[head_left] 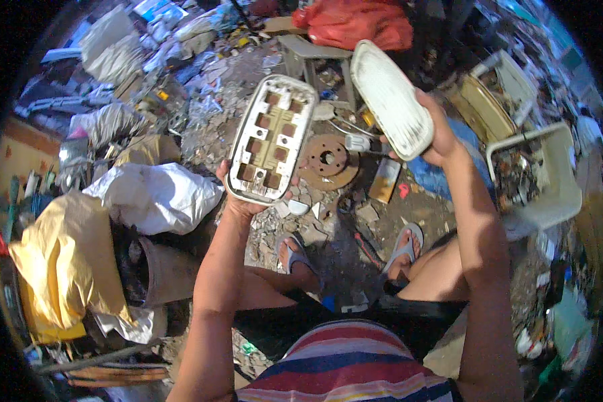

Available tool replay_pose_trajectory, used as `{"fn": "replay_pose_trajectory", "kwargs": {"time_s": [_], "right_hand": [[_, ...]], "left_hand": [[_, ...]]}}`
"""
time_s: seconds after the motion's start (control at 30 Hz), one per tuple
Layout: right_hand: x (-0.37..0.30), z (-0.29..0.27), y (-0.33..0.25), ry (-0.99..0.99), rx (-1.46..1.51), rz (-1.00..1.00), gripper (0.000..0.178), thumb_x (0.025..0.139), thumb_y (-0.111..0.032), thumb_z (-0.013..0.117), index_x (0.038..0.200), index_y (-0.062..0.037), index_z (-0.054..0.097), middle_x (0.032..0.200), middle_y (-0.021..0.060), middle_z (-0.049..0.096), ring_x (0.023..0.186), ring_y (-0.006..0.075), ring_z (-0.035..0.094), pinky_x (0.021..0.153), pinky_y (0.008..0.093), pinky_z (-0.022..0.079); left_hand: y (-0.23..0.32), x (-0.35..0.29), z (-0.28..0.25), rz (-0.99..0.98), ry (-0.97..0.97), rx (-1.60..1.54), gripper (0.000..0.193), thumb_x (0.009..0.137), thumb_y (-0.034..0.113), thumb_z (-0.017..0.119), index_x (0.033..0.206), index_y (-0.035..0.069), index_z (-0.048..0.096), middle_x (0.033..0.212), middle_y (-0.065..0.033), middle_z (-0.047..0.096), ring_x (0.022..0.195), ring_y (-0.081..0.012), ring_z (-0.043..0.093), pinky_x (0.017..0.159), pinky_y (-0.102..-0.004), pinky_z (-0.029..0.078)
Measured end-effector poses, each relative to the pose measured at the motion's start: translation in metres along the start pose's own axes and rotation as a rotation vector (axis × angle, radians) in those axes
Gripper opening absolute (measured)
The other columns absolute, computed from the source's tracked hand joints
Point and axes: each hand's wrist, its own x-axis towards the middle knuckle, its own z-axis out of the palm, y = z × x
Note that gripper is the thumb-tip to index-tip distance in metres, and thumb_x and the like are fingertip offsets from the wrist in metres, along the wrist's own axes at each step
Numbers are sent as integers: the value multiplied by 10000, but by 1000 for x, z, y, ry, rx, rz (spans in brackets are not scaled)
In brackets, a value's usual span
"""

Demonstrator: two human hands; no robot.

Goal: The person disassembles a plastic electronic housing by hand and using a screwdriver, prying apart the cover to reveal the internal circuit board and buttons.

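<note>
Gripping a white, round-cornered housing (pixel 271 141) with square openings in the left hand (pixel 246 205), left of centre, hiding most fingers. Clasping a ribbed, smudged panel (pixel 390 100) in the right hand (pixel 442 134), upper right of centre. Looks like scrap (pixel 517 177) in the pale bin (pixel 564 181), right, partly shadowed.

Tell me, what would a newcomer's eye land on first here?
Probably the two pale, rounded pieces held up near the middle: a white shell with brown square patches in the left hand, and a ribbed panel in the right hand. Next might come the bright red bag at the top, then the rusty disc on the ground between the hands.
</note>
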Motion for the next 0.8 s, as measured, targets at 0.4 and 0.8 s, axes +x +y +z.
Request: {"fn": "replay_pose_trajectory", "kwargs": {"time_s": [0.4,0.8], "right_hand": [[8,2,17,215,-123,8,701,844,-653,432,1265,-98,503,1076,97,625,839,227,646,656,405,566],[14,-2,25,330,-267,140,698,817,-692,450,1202,-117,546,963,69,622,812,202,597,675,436,519]], "left_hand": [[7,6,16,-30,-185,-204,1015,630,695,629,1446,229,247,1358,-325,334,978,-590,499,719,-638,502],[11,0,12,-9,-157,-171,1082,659,680,639,1472,192,118,1326,-420,259,1001,-552,510,729,-576,508]]}}
